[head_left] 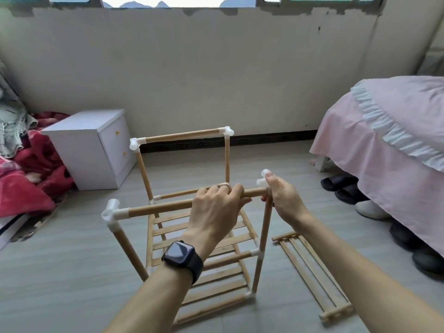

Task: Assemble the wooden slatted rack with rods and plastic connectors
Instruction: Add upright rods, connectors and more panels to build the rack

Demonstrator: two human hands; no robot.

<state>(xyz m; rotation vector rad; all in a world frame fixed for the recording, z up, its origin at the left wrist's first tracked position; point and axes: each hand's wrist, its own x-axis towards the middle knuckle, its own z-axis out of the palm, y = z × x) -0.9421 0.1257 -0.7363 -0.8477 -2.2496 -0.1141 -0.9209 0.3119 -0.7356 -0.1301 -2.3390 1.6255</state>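
Observation:
The wooden rack (206,239) stands on the floor in front of me, with slatted shelves low down and upright rods rising from white plastic connectors. My left hand (216,205) grips the near top rod (158,209), whose left end sits in a white corner connector (111,210). My right hand (282,195) pinches a white connector (263,176) at that rod's right end, above the near right upright (264,227). The far top rod (182,135) joins two connectors at the back.
A loose slatted panel (312,272) lies on the floor to the right of the rack. A white two-drawer cabinet (96,147) stands at back left beside red bedding (31,171). A pink-covered bed (389,135) with shoes (348,188) under it fills the right.

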